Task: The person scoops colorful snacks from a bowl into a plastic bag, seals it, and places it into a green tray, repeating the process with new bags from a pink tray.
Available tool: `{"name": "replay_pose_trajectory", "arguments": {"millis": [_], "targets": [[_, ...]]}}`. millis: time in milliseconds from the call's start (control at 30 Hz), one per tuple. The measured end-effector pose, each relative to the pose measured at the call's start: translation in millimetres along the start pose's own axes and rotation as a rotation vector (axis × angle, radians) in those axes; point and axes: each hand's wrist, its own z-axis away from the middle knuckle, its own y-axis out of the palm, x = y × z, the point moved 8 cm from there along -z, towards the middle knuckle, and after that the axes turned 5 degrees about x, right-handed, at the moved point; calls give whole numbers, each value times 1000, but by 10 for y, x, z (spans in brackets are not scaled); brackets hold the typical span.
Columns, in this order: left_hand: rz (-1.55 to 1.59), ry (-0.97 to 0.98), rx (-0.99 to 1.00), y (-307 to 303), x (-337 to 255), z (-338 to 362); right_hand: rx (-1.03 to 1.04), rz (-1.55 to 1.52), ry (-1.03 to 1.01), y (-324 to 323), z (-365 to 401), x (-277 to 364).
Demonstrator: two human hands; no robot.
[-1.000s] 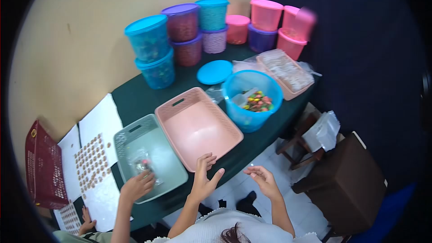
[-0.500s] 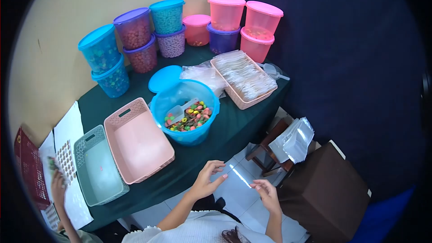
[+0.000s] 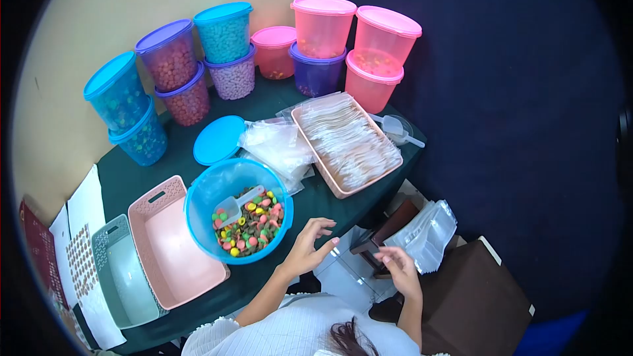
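Dark green table [image 3: 343,204] across the left half, with lidded tubs [image 3: 323,26] in blue, purple and pink stacked in 2s along its back edge. Brown box [image 3: 481,290] on the floor to the right. Pink tray [image 3: 314,150] of clear bags at the table's right end. Open blue tub [image 3: 214,181] at the front edge, holding coloured candies [image 3: 247,227] and 1 white scoop [image 3: 241,199]. Pink basket [image 3: 168,250] touching the tub's left side. Stack of clear packets [image 3: 425,234] on a stool, off the table. Left hand [image 3: 306,247] just right of the blue tub, fingers spread wide, holding nothing. Right hand [image 3: 399,270] near the packets, apart from them, fingers curled with thumb and forefinger close. Cannot tell whether anything thin sits pinched there.
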Motion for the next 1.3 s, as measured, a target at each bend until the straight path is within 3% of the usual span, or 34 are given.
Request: {"name": "replay_pose_trajectory", "arguments": {"millis": [67, 233, 333, 467, 567, 633, 733, 867, 1067, 1167, 1233, 1300], "targets": [[-16, -20, -34, -87, 57, -161, -8, 41, -7, -58, -368, 139], [-41, -34, -97, -197, 154, -418, -124, 237, -300, -324, -1228, 690], [-45, -60, -122, -219, 251, -466, -85, 462, -419, -428, -1785, 1041], [-86, -81, -141, -258, 215, -571, 255, 863, -584, -175, -2690, 1187], [-123, -36, -173, -275, 135, -737, 484, 1092, -629, 89, -3243, 843], [-208, 50, -239, -274, 52, -930, 666, 1454, -632, 278, -3528, 523], [-293, 18, -255, -203, 10, -1239, 903, 1517, -594, 379, -3663, 233], [-451, -44, -235, -119, 51, -1537, 1017, 1428, -579, 377, -3709, 211], [-596, -124, -179, 57, 200, -1724, 1049, 1315, -849, 441, -3656, 267], [-664, -166, -164, 140, 287, -1695, 954, 1208, -987, 459, -3705, 334], [-701, -179, -174, 187, 306, -1672, 895, 1085, -1213, 489, -3686, 378], [-683, -196, -185, 205, 310, -1666, 883, 1048, -1218, 530, -3788, 359]]}}
